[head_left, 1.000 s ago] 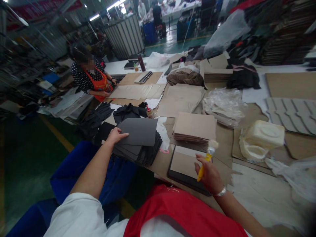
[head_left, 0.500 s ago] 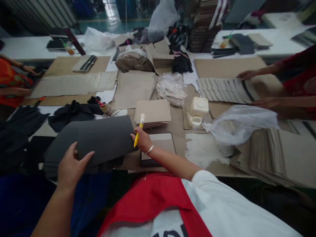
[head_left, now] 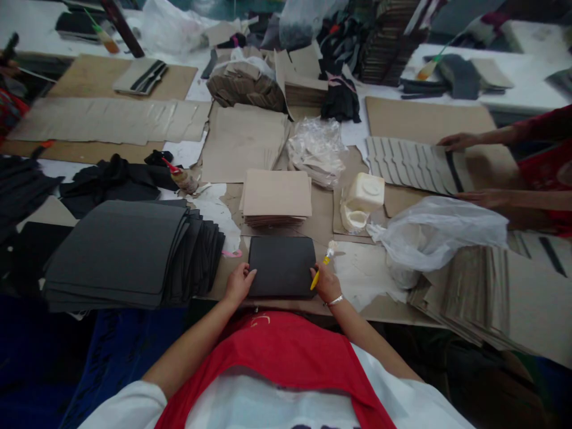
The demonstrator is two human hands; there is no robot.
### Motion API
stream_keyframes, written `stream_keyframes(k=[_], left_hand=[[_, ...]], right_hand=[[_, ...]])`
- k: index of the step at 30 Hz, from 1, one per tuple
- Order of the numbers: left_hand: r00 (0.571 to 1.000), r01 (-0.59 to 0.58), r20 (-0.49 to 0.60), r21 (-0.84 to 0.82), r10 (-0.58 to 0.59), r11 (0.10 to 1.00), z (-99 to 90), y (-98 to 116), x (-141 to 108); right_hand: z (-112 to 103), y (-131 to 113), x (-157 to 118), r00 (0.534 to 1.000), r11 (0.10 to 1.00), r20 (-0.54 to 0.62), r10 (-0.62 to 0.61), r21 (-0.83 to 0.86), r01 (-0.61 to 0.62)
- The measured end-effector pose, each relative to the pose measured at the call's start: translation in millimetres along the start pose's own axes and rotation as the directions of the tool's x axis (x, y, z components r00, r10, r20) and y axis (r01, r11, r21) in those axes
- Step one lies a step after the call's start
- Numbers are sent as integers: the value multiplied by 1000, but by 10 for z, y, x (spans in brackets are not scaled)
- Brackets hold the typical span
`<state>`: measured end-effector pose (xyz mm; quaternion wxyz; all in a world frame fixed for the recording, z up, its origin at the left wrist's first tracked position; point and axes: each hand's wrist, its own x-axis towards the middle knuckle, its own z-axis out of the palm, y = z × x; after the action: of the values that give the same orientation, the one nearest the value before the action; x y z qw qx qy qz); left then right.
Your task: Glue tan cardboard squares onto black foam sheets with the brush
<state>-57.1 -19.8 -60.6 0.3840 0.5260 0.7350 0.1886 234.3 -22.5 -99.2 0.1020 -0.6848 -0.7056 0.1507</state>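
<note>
A dark grey sheet (head_left: 281, 266) lies flat at the table's front edge, straight ahead of me. My left hand (head_left: 239, 282) pinches its left edge between thumb and fingers. At its right edge, my right hand (head_left: 328, 283) is closed round a yellow-handled brush (head_left: 329, 252) with pale bristles pointing up and away, and its fingertips touch the sheet. Whatever lies under the sheet is hidden. To the left is a thick stack of larger dark grey sheets (head_left: 118, 247). Just beyond the sheet sits a pile of beige boards (head_left: 277, 193).
A cut-open white plastic jug (head_left: 363, 199) and a clear plastic bag (head_left: 440, 229) stand to the right, near stacked boards (head_left: 480, 286). A red-tipped bottle (head_left: 182, 177) stands back left. On the right, a co-worker's hands (head_left: 480, 196) handle fanned beige strips (head_left: 409, 164).
Both hands have moved right, away from the big dark stack. A dark grey sheet now covers the spot where a dark-bordered beige piece showed. The brush remains in my right hand.
</note>
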Motion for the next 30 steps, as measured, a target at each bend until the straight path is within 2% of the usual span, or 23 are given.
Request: stream_keyframes(k=[4,8,11,18,21,23,25,26,28,30], left_hand=[[999,34,3,98,-35,995,18,-20,46],[999,42,13,100,-44,994,31,-39,65],[1000,29,8,97,-30,995,32,-57,79],[999,26,30,114,-29,993,-9,-103,107],[999,9,32,216,-17,976,-54,-107,110],[996,-82,-14,348,93,934,-83,-76,103],[966,-221,-6,492,257,842,-91,-9,85],[942,-303,47,545,332,782,-81,36,70],[871,-481,228,581,436,656,-30,135,26],[789,-614,408,557,459,559,54,219,-38]], right_hand=[[40,-50,18,994,998,98,56,-35,-53],[2,-77,43,983,995,162,87,-60,-78],[-36,-83,63,979,995,192,66,-87,-50],[-93,-140,43,973,985,229,22,-170,18],[-230,-139,34,988,982,154,18,-189,11],[-423,-113,64,999,987,21,28,-158,-25],[-686,-93,137,990,996,-134,40,-71,-50],[-825,-100,190,979,999,-196,48,-3,-50],[-1065,-172,321,965,983,-250,75,181,-29],[-1185,-337,470,976,911,-177,124,409,-42]])
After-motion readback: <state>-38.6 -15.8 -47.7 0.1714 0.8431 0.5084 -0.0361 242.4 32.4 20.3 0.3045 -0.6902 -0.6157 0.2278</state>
